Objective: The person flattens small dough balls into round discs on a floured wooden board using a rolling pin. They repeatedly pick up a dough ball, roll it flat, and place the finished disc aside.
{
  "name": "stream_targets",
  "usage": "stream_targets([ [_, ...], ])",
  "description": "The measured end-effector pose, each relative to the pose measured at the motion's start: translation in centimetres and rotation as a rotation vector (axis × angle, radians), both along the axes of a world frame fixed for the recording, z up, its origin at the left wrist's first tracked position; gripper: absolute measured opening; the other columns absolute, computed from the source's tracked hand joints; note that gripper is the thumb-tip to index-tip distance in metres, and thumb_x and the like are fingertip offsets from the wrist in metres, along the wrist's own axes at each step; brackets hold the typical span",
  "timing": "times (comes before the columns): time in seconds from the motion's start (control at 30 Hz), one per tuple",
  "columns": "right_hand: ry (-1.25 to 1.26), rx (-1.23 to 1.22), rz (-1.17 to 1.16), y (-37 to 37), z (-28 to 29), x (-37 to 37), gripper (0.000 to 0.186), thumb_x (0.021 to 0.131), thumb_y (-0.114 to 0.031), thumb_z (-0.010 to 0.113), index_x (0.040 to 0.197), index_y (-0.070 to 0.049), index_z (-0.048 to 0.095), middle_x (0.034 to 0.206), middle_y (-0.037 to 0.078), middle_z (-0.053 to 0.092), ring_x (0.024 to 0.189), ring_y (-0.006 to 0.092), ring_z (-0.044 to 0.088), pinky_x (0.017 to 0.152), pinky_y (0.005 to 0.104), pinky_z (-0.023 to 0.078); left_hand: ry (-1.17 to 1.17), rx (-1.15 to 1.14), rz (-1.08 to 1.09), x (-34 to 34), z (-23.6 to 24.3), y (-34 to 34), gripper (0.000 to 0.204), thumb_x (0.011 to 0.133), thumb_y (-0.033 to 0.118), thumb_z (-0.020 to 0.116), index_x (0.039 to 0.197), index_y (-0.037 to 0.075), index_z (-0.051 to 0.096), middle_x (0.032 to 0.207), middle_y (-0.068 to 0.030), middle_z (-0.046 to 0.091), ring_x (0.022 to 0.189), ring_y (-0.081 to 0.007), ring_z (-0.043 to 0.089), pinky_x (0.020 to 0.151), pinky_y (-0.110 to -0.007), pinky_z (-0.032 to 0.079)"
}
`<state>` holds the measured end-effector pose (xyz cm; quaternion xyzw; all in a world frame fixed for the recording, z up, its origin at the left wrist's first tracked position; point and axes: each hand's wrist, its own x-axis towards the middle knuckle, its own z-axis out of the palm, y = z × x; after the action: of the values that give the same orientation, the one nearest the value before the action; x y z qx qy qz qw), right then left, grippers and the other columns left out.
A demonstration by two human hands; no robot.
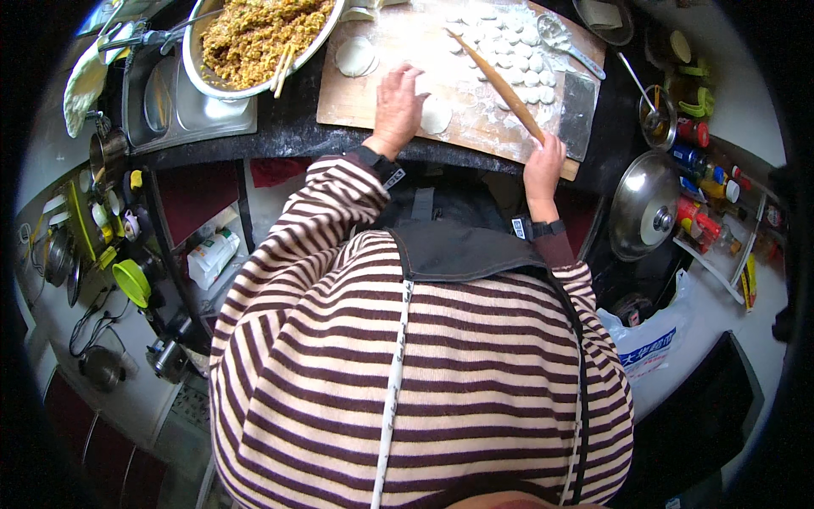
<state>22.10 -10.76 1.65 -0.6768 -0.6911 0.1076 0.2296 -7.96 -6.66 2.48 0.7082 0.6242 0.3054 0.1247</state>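
My right hand grips the near end of a thin wooden rolling pin, which slants away to the far left over the floured wooden board. Close to the board's front edge, my left hand hovers with its fingers curved and apart, and I see nothing in it. Just right of that hand lies a round dough wrapper. Farther left rests a small stack of wrappers. Several floured dough pieces are spread on the right half of the board, partly behind the pin.
At the far left stands a large metal bowl of filling, with chopsticks in it. Beside it is a steel sink. A floury scoop lies at the board's far right. A pot lid and bottles are to the right.
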Motion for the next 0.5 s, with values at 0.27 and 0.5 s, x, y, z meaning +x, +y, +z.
stream_targets([
  [0.27, 0.057, -0.078, -0.170, -1.6, 0.4, 1.8, 0.019, 0.092, -0.008, 0.059, 0.109, 0.001, 0.060, 0.104, 0.018, 0.063, 0.104, 0.0386, 0.053, 0.092, 0.0465, 0.041, 0.170, -0.373, -0.086, 2.0, -2.3, 1.0, 0.028, 0.072, 0.012, 0.079, 0.094, 0.003, 0.064, 0.095, -0.0173, 0.067, 0.099, -0.0384, 0.058, 0.087, -0.049, 0.045],
  [0.5, 0.128, -0.062, -0.157, -1.5, -0.3, 1.4, 0.019, 0.093, -0.009, 0.060, 0.108, 0.002, 0.059, 0.102, 0.019, 0.062, 0.103, 0.0391, 0.053, 0.091, 0.0463, 0.041, -0.141, -0.367, -0.027, 1.7, -0.7, 0.2, 0.014, 0.081, 0.009, 0.070, 0.089, 0.000, 0.063, 0.089, -0.0219, 0.065, 0.089, -0.0400, 0.061, 0.081, -0.045, 0.051],
])
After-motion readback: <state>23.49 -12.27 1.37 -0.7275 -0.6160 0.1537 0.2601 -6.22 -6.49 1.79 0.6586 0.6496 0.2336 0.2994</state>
